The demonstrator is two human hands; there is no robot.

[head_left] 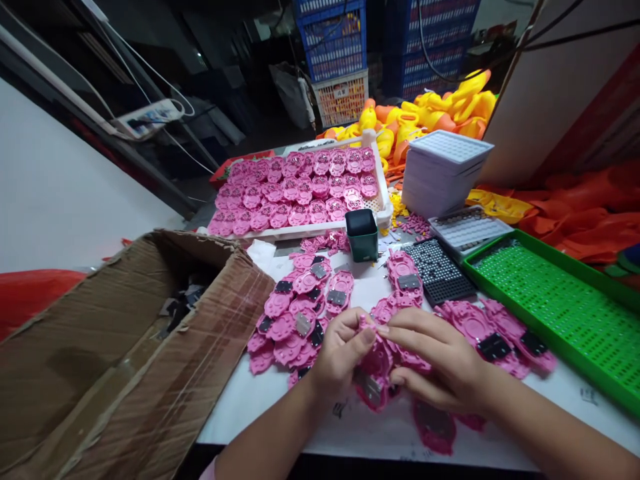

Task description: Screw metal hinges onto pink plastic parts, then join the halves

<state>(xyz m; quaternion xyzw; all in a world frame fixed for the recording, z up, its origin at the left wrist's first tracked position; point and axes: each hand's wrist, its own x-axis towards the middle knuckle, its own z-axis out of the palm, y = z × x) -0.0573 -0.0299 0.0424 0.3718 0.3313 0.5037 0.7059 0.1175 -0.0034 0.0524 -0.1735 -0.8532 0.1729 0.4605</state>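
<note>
My left hand (343, 350) is closed, thumb and forefinger pinching a small pink plastic part (364, 321) over the table. Just right of it, my right hand (440, 357) curls round the edge of a pink plastic casing (375, 363) with a grey metal plate near its lower end. The right fingertips meet the small part too, and they partly cover the casing. A heap of similar pink casings (287, 323), several with black or silver plates, lies left of my hands. More pink casings (473, 323) lie to the right and beneath my right forearm.
An open cardboard box (240, 320) stands at left. Behind are a white tray (300, 232) of pink casings and a dark green box-shaped device (363, 240). A black grid tray (440, 273), a green tray (565, 300) and stacked white trays (440, 177) stand at right.
</note>
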